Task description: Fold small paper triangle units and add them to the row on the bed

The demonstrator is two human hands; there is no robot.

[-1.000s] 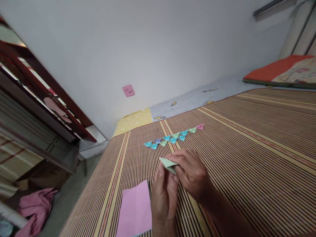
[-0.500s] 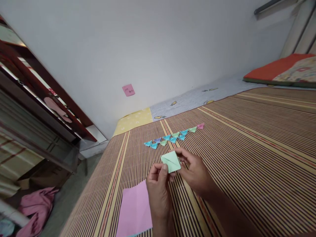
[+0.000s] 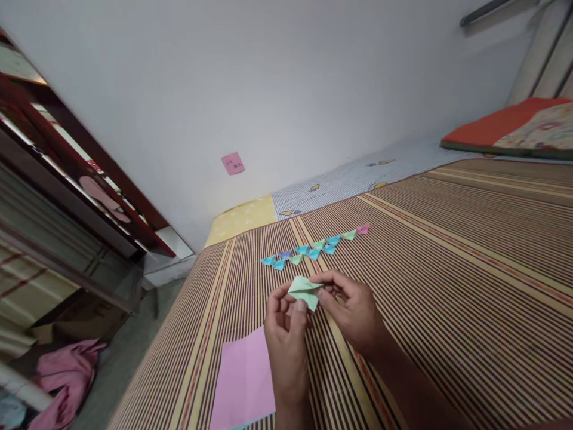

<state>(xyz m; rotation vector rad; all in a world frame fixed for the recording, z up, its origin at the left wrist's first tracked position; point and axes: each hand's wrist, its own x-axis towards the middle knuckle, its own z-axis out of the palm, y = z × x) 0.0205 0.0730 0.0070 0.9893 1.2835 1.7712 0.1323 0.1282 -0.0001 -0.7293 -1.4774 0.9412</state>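
Note:
A small folded piece of light green paper (image 3: 305, 291) is held between both hands above the striped mat. My left hand (image 3: 289, 328) pinches its lower left side, thumb on the near face. At its right corner, my right hand (image 3: 351, 304) grips with thumb and fingertips. The paper's folded layers gape apart in the middle. Beyond it, several small folded paper triangles (image 3: 313, 254) in blue, green, purple and pink lie in slanting rows. Pink paper sheets (image 3: 244, 379) rest by my left wrist, with a blue edge showing beneath.
The striped mat (image 3: 447, 269) covers the bed up to a white wall. A pink note (image 3: 233, 163) sticks to the wall. At the far right lies an orange and patterned cushion (image 3: 505, 128). Left of the bed edge, pink cloth (image 3: 67, 382) lies low by the floor.
The green paper was a flat square with a diagonal slit; now it is bent and its layers stand apart. My right hand has shifted slightly, gripping the right corner.

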